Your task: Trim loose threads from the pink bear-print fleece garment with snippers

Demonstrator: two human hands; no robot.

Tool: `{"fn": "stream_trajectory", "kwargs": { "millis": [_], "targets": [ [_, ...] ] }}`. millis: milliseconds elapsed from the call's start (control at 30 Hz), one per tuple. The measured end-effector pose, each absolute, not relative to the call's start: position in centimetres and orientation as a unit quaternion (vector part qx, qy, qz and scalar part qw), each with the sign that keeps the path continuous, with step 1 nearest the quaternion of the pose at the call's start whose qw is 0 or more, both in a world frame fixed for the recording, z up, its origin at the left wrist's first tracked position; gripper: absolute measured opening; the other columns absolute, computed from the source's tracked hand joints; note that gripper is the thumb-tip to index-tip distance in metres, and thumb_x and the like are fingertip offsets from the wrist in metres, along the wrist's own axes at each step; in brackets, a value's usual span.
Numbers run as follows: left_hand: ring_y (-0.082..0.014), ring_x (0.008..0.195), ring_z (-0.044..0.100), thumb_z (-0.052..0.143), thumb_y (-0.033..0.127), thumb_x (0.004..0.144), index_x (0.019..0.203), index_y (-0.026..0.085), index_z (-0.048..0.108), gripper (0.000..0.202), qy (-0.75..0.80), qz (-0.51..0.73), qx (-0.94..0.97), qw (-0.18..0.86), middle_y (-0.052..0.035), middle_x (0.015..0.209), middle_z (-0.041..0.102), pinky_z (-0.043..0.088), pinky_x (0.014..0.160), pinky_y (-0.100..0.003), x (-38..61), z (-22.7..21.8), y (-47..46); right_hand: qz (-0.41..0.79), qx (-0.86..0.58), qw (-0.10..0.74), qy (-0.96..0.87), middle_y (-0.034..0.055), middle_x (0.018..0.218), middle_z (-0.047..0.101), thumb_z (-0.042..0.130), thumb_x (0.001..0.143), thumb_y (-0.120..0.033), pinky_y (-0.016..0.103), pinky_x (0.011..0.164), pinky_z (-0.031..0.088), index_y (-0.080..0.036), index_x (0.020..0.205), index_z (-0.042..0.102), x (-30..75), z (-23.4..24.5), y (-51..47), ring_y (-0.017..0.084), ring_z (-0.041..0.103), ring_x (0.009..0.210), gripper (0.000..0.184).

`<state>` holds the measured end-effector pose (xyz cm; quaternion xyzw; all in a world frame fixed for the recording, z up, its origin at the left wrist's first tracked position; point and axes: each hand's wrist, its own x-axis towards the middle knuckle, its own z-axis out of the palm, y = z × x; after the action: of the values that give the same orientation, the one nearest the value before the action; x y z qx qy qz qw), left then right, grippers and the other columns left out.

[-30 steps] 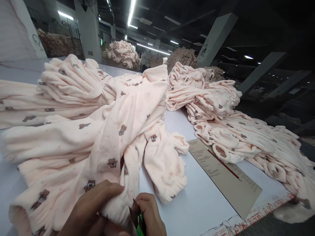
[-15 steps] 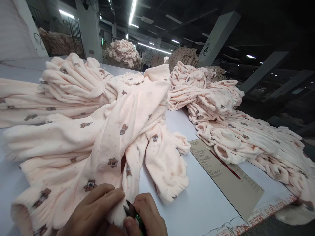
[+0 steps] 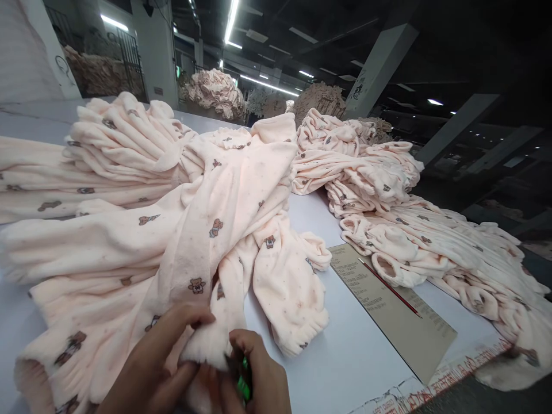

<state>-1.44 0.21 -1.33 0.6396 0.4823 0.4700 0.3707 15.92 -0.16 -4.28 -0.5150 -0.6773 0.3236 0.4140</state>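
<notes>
A pale pink fleece garment with a teddy bear print (image 3: 241, 195) lies bunched on the table before me. My left hand (image 3: 161, 359) is closed on its gathered cuff (image 3: 207, 345), pinching the fleece between thumb and fingers. In my right hand (image 3: 265, 371) is a pair of thread snips (image 3: 245, 379) with dark blades and a green part showing. The blades are at the right edge of the cuff, blurred, so I cannot tell whether they touch it. Part of the snips is hidden by my fingers.
More pink fleece garments (image 3: 379, 172) are heaped along the right side of the table (image 3: 302, 379). A printed card (image 3: 388, 322) lies at the right with a red and black pencil (image 3: 390, 287) on it. Fabric piles (image 3: 215, 95) and pillars (image 3: 382, 63) stand beyond.
My left fingers have shifted up and the cuff edge is turned more into view. The snips have tilted and moved slightly down and right. The view has shifted slightly.
</notes>
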Motion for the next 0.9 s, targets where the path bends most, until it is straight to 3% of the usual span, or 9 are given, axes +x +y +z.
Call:
{"fn": "stream_trajectory", "kwargs": {
  "millis": [100, 200, 300, 400, 600, 700, 800, 900],
  "targets": [
    [-0.0196, 0.082, 0.065, 0.061, 0.027, 0.08, 0.096, 0.021, 0.067, 0.018, 0.415, 0.408, 0.434, 0.688, -0.0033, 0.091, 0.07, 0.051, 0.073, -0.026, -0.9, -0.2, 0.9, 0.534, -0.462, 0.469, -0.531, -0.0061, 0.063, 0.042, 0.052, 0.082, -0.044, 0.019, 0.054, 0.038, -0.022, 0.08, 0.045, 16.0, -3.1, 1.7, 0.011, 0.044, 0.057, 0.023],
    [-0.0213, 0.072, 0.066, 0.064, 0.032, 0.08, 0.091, 0.015, 0.071, 0.022, 0.325, 0.404, 0.238, 0.821, -0.0061, 0.077, 0.071, 0.052, 0.07, -0.031, 0.0, 0.5, 1.2, 0.585, -0.459, 0.46, -0.485, -0.0064, 0.062, 0.041, 0.056, 0.081, -0.05, 0.02, 0.055, 0.037, -0.02, 0.077, 0.046, 16.2, -2.7, 2.5, 0.01, 0.042, 0.056, 0.031],
    [-0.0197, 0.068, 0.066, 0.064, 0.035, 0.081, 0.086, 0.014, 0.073, 0.023, 0.295, 0.449, 0.171, 0.826, -0.0064, 0.071, 0.071, 0.052, 0.067, -0.029, 0.4, 0.5, 1.1, 0.425, -0.52, 0.467, -0.575, -0.0011, 0.077, 0.05, 0.059, 0.08, -0.042, 0.022, 0.064, 0.04, -0.019, 0.086, 0.052, 16.5, -2.8, 1.7, 0.014, 0.05, 0.069, 0.025],
    [-0.0162, 0.063, 0.065, 0.06, 0.03, 0.084, 0.079, 0.016, 0.074, 0.02, 0.285, 0.457, 0.162, 0.827, -0.0045, 0.066, 0.07, 0.05, 0.061, -0.023, 0.3, 0.5, 0.9, 0.297, -0.523, 0.456, -0.656, -0.0015, 0.076, 0.049, 0.053, 0.086, -0.043, 0.021, 0.059, 0.04, -0.022, 0.083, 0.052, 16.9, -2.5, 0.4, 0.013, 0.05, 0.065, 0.021],
    [-0.01, 0.056, 0.05, 0.071, 0.047, 0.07, 0.06, 0.018, 0.065, 0.032, 0.414, 0.413, 0.26, 0.769, 0.0021, 0.059, 0.061, 0.051, 0.061, -0.019, -0.2, 1.2, 0.7, 0.189, -0.5, 0.345, -0.771, 0.0021, 0.069, 0.058, 0.035, 0.09, -0.059, 0.025, 0.05, 0.041, -0.022, 0.082, 0.064, 16.6, -2.8, -0.5, 0.016, 0.06, 0.057, 0.048],
    [-0.012, 0.055, 0.05, 0.067, 0.055, 0.07, 0.058, 0.019, 0.062, 0.039, 0.437, 0.396, 0.33, 0.737, 0.0021, 0.058, 0.058, 0.054, 0.061, -0.023, -0.3, 1.1, 0.8, 0.174, -0.504, 0.319, -0.784, 0.0041, 0.072, 0.061, 0.029, 0.093, -0.055, 0.025, 0.05, 0.042, -0.022, 0.08, 0.066, 16.0, -3.6, -0.6, 0.017, 0.062, 0.057, 0.051],
    [-0.0176, 0.06, 0.059, 0.062, 0.06, 0.069, 0.062, 0.02, 0.064, 0.04, 0.462, 0.387, 0.43, 0.672, 0.0003, 0.061, 0.062, 0.054, 0.056, -0.024, -1.0, 0.4, 0.9, 0.228, -0.475, 0.356, -0.772, 0.0026, 0.071, 0.061, 0.032, 0.092, -0.056, 0.023, 0.05, 0.041, -0.024, 0.08, 0.066, 15.8, -3.6, -0.6, 0.016, 0.062, 0.058, 0.049],
    [-0.0142, 0.054, 0.058, 0.059, 0.05, 0.074, 0.058, 0.019, 0.059, 0.035, 0.546, 0.425, 0.533, 0.487, 0.0042, 0.056, 0.058, 0.049, 0.053, -0.017, -3.2, -1.6, 0.6, 0.253, -0.465, 0.407, -0.745, -0.0002, 0.066, 0.053, 0.041, 0.087, -0.06, 0.022, 0.047, 0.038, -0.022, 0.075, 0.058, 17.4, -2.8, -0.3, 0.013, 0.056, 0.054, 0.044]
  ]
}}
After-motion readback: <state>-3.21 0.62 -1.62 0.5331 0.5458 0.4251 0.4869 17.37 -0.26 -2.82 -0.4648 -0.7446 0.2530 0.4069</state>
